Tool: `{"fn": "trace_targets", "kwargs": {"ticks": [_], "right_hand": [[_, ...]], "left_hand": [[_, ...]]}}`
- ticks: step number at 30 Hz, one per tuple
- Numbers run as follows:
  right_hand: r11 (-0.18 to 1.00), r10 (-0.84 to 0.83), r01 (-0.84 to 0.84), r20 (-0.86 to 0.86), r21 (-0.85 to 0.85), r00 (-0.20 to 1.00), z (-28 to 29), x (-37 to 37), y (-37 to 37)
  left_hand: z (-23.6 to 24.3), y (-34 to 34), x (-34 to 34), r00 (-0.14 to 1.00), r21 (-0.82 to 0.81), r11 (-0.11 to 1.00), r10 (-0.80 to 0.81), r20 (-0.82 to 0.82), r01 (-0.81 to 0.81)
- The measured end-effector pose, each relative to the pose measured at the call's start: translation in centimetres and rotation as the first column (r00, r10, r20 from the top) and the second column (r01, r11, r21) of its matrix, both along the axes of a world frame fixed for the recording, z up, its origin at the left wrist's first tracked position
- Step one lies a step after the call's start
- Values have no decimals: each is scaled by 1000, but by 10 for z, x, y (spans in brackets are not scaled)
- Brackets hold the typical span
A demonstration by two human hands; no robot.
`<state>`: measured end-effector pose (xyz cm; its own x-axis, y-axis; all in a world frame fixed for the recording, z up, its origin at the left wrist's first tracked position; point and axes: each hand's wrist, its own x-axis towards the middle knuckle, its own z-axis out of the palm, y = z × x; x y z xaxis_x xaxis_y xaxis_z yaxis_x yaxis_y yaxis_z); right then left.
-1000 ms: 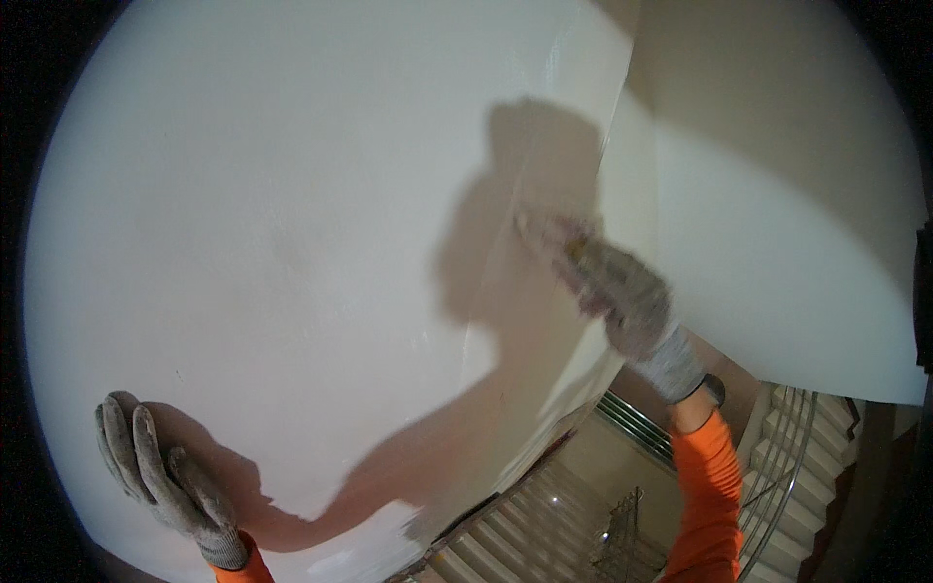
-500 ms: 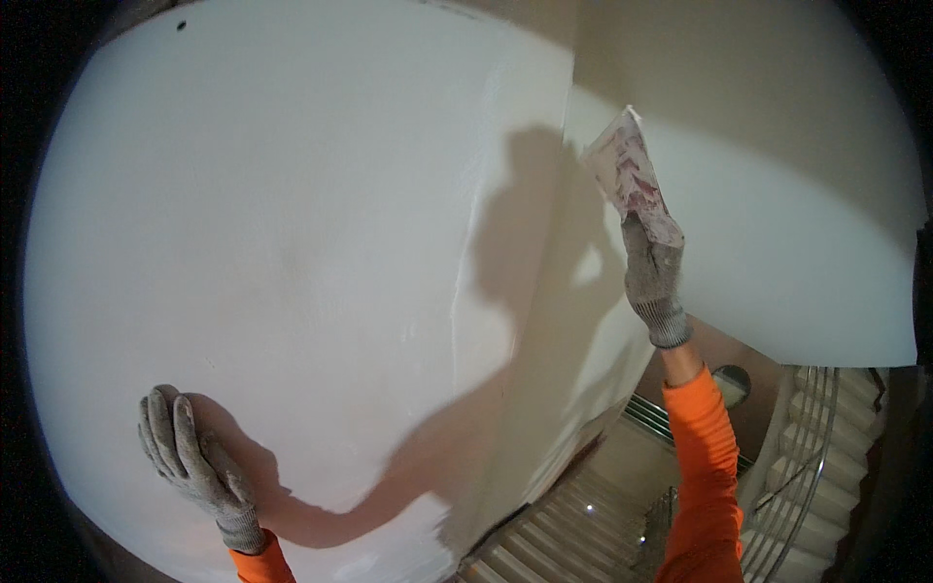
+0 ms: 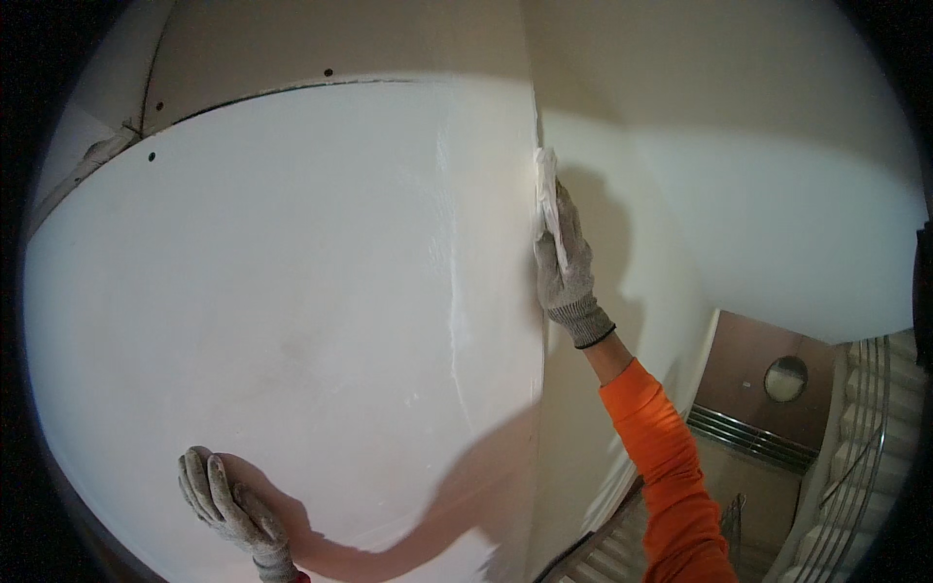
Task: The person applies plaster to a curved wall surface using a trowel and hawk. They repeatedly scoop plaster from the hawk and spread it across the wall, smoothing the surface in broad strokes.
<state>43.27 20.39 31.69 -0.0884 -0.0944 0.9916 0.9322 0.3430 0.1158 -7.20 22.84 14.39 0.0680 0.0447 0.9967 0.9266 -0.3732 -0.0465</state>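
My right hand [image 3: 569, 267], in a grey knit glove, grips a flat, dust-caked sanding block [image 3: 547, 189]. Seen nearly edge-on now, the block lies along the vertical corner where the white plastered wall [image 3: 330, 262] meets the cream side wall [image 3: 583, 389]; how firmly it presses cannot be told. My left hand [image 3: 231, 505], gloved the same way, is at the lower left against the white wall. Its fingers are stretched upward and hold nothing. A rough vertical plaster line [image 3: 453, 330] runs down the wall between my hands.
Brown bare board [image 3: 389, 39] with dark screw holes borders the plaster above. Down at the lower right, far below, are a stairway with metal railings [image 3: 865, 418] and a brown wall with an oval opening [image 3: 785, 379]. More steps [image 3: 612, 554] descend beneath my right arm.
My right hand has moved left and turned the block from showing its reddish face to edge-on at the corner. The view has shifted, showing more board above; my left hand stays by the wall.
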Motion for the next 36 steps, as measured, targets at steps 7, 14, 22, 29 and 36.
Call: {"fn": "trace_targets", "kwargs": {"ticks": [7,14,22,29,36], "right_hand": [[957,21,-101,-285,-271,958,-2,2,-18],[825,-189,27,-230,-565,955,-32,11,-55],[953,-260,279,160,-115,952,-15,1,-121],[601,-793,666,432,442,429,144,14,-110],[822,-508,568,418,-26,754,159,0,-69]], "left_hand": [[1,-1,10,999,1,1000,-3,48,3],[2,3,13,999,23,1000,-21,43,20],[-3,3,3,998,-34,999,-40,55,42],[6,-8,3,983,-32,983,-181,32,182],[6,-8,-5,976,-57,974,-217,9,217]]}}
